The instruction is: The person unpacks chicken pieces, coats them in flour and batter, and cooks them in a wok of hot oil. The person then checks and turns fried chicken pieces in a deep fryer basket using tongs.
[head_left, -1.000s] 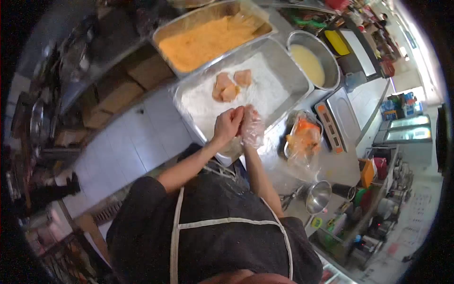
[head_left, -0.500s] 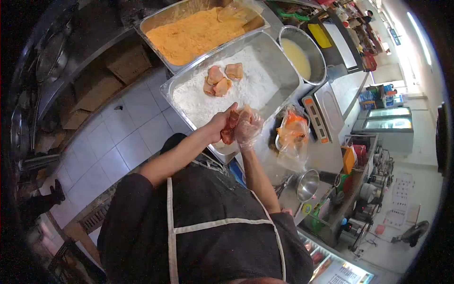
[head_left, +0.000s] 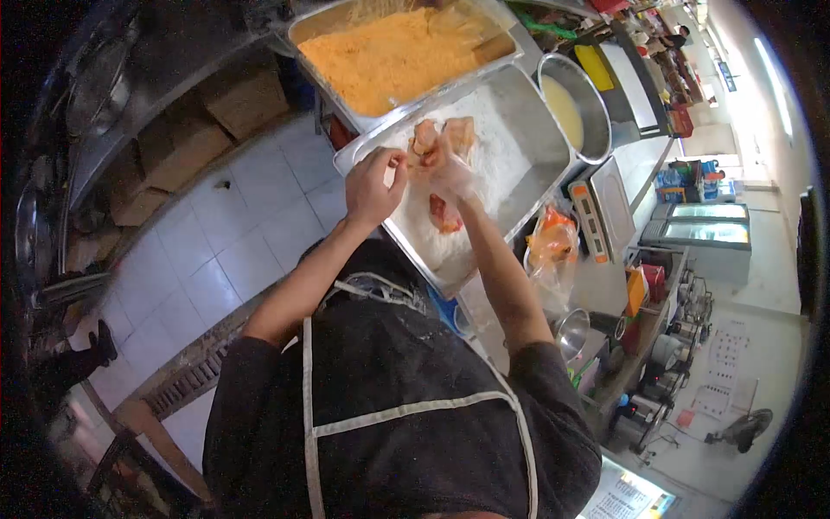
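Observation:
My left hand (head_left: 374, 188), bare, is over the near left rim of a metal tray (head_left: 538, 179) of white flour (head_left: 503, 147). Its fingers curl toward the thumb; anything between them is hidden. In a clear plastic glove, my right hand (head_left: 453, 176) reaches over the flour against the raw chicken pieces (head_left: 425, 136). Blur and the glove obscure its fingers, so their grip is unclear. Beside them lies another chicken piece (head_left: 460, 132). A redder piece of raw meat (head_left: 445, 214) rests on the flour below my right hand.
Behind the flour stands a tray of orange breading (head_left: 372, 60). To the right are a metal bowl of pale yellow liquid (head_left: 564, 112), a scale (head_left: 596, 208), a plastic bag with orange contents (head_left: 553, 242) and a small metal bowl (head_left: 571, 333).
The reddish meat that was between both hands now lies in the flour. My hands have separated and moved farther into the tray, the right one to the chicken pieces. The view has shifted.

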`<state>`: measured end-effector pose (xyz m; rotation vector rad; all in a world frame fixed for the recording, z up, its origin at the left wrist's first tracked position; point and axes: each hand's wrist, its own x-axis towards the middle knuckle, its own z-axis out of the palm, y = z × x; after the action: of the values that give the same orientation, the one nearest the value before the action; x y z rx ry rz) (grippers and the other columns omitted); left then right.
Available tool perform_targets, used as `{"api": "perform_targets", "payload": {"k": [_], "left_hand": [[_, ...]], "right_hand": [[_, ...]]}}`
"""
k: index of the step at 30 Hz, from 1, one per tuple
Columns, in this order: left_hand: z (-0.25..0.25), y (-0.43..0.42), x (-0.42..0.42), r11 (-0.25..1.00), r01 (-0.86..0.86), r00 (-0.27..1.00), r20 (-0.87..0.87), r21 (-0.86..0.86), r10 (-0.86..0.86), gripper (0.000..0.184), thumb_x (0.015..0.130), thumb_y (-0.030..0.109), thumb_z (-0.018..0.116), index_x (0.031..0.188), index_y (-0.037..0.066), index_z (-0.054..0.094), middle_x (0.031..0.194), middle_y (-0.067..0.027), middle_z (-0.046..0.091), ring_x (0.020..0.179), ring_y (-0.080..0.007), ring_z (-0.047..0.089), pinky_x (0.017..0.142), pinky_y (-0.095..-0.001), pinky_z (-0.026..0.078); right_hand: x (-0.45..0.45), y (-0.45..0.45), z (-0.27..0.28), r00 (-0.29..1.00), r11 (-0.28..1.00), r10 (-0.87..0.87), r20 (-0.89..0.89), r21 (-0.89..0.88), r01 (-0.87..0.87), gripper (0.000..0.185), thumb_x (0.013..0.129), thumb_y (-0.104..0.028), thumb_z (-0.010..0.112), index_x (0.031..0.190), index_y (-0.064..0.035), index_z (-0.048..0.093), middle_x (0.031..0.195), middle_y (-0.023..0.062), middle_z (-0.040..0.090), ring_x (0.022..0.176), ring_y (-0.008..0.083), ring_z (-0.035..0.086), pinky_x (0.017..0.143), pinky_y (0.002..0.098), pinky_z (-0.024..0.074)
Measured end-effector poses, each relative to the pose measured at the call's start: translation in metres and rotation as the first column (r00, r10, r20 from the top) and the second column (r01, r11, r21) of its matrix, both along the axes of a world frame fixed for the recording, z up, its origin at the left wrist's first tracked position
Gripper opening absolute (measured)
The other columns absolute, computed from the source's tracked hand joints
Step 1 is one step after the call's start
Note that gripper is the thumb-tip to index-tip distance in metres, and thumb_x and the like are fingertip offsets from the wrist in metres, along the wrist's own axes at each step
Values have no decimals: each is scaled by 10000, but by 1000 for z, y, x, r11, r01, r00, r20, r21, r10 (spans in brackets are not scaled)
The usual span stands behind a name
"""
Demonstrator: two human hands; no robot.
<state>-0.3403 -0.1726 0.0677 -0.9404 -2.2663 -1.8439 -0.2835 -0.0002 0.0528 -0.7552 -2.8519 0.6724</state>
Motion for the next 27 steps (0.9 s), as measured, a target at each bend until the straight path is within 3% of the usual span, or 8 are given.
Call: {"api": "perform_targets", "payload": {"k": [9, 11, 14, 17, 20, 21, 23, 27], "left_hand": [[5, 7, -6, 994, -105, 994, 15, -25, 105, 143, 755, 102, 572, 895, 76, 556, 778, -64, 619, 675, -207, 609, 586, -329, 468], [2, 8, -3, 995, -94, 994, 47, -45, 96, 144, 763, 94, 574, 904, 69, 558, 774, -62, 616, 683, -195, 610, 605, -314, 467], [7, 9, -2, 991, -104, 992, 59, -80, 109, 150, 774, 93, 578, 920, 65, 558, 775, -60, 619, 699, -182, 616, 626, -298, 467], [8, 13, -3, 985, -139, 989, 31, -106, 143, 145, 789, 108, 577, 928, 71, 560, 783, -59, 627, 703, -186, 618, 632, -297, 469], [7, 15, -3, 977, -166, 985, 32, -131, 171, 155, 787, 107, 581, 935, 71, 562, 787, -61, 628, 702, -185, 617, 642, -294, 470], [5, 14, 0, 973, -164, 984, 44, -159, 173, 161, 787, 99, 577, 944, 66, 559, 792, -65, 630, 707, -176, 620, 652, -290, 470], [4, 15, 1, 973, -180, 979, 65, -146, 191, 155, 784, 106, 571, 935, 71, 560, 786, -61, 630, 705, -183, 619, 632, -303, 471], [1, 17, -3, 970, -208, 974, 69, -123, 217, 160, 773, 104, 572, 930, 80, 557, 777, -54, 633, 697, -186, 621, 610, -314, 475]], "right_hand": [[30, 88, -5, 877, 723, 257, 406, -683, 105, 419, 722, -344, 686, 975, -23, 589, 838, 95, 637, 687, 168, 595, 631, 316, 473], [27, 68, 17, 947, 963, 262, 185, 12, -269, 428, 716, -376, 684, 963, -46, 568, 808, 132, 612, 747, 236, 605, 661, 358, 467], [-12, 28, 4, 977, 744, -207, -55, -658, 120, 418, 708, -366, 675, 1020, -117, 548, 836, 161, 597, 790, 296, 598, 688, 381, 463], [-45, 34, -29, 982, 985, 117, 149, 113, -134, 362, 816, -397, 530, 1030, -107, 499, 835, 120, 598, 737, 313, 596, 638, 434, 468], [-51, 67, -79, 994, 958, 60, 95, 274, -84, 309, 823, -342, 546, 1014, -102, 507, 825, 63, 596, 697, 253, 586, 597, 381, 469], [-35, 85, -78, 995, 928, 25, -101, -368, -61, 309, 810, -311, 572, 1023, -95, 515, 824, 44, 601, 702, 226, 583, 605, 357, 470], [-21, 104, -37, 976, 532, -110, -190, -840, -104, 350, 777, -267, 624, 1050, -70, 528, 853, 37, 611, 744, 191, 584, 647, 324, 468], [-6, 177, -59, 1000, 668, 16, -18, -744, -24, 374, 781, -247, 632, 1056, -9, 547, 899, 53, 609, 838, 140, 576, 709, 286, 461]]}}
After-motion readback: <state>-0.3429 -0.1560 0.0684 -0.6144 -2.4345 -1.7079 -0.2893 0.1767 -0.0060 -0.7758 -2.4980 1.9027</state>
